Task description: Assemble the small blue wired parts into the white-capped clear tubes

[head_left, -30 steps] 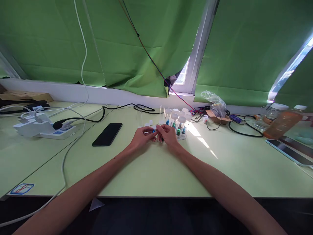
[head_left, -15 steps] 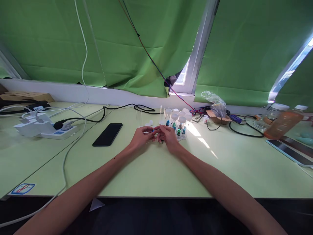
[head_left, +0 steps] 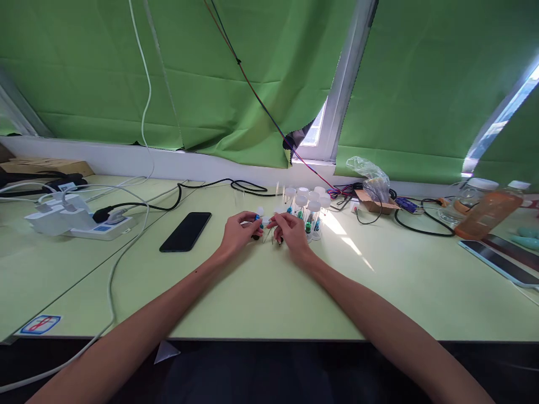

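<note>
While the left hand (head_left: 238,232) pinches a small blue piece (head_left: 257,217) at its fingers' far end, the right hand (head_left: 291,232) curls nearby, nearly closed; whether it holds anything, I cannot tell. White-capped clear tubes (head_left: 314,206) stand beside it on the worktop (head_left: 290,300).

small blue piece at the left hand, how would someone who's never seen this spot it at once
On the pale green table, look left of the white-capped clear tubes for the bare left hand. It pinches the small shiny blue piece. Unlike the blue and green pieces inside the tubes, this one is in the open.
</note>
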Tool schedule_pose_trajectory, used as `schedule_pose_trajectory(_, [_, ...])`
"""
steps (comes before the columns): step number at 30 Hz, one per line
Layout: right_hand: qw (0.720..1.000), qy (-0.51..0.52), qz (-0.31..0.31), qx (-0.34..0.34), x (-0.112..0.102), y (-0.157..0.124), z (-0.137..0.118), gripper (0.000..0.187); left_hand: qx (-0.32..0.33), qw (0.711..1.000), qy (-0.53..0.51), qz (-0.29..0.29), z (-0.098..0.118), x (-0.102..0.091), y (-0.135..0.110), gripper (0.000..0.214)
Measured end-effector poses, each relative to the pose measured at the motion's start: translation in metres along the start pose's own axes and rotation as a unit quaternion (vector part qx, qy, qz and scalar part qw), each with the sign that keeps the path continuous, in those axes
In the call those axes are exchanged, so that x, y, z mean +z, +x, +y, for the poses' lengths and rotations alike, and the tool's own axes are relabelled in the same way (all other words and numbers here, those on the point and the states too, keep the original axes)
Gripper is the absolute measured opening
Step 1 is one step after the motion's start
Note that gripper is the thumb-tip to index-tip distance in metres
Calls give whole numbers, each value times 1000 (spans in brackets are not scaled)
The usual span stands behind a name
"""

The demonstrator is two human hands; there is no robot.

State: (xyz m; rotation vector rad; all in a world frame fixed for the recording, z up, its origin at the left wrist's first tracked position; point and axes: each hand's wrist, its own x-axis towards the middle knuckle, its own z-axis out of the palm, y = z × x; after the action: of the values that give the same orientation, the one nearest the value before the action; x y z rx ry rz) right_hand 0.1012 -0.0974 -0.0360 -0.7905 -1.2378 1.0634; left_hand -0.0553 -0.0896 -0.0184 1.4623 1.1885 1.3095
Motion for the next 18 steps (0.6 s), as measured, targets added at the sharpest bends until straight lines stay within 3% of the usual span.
schedule_pose_trajectory(4, [988, -145, 12, -53, -1, -1, 4, 28, 17, 999, 1, 40, 1, -1, 2, 44])
schedule_pose_trajectory(9, [929, -334, -51, -151, -6, 0, 9, 22, 28, 998, -1, 48, 0, 0, 3, 41])
schedule_pose_trajectory(14, [896, -405, -93, -158, -8, 2, 14, 14, 37, 998, 3, 44, -5, 0, 5, 39])
schedule_pose_trajectory(18, [892, -413, -94, -160, -10, 4, 16, 17, 41, 998, 8, 41, -7, -1, 6, 40])
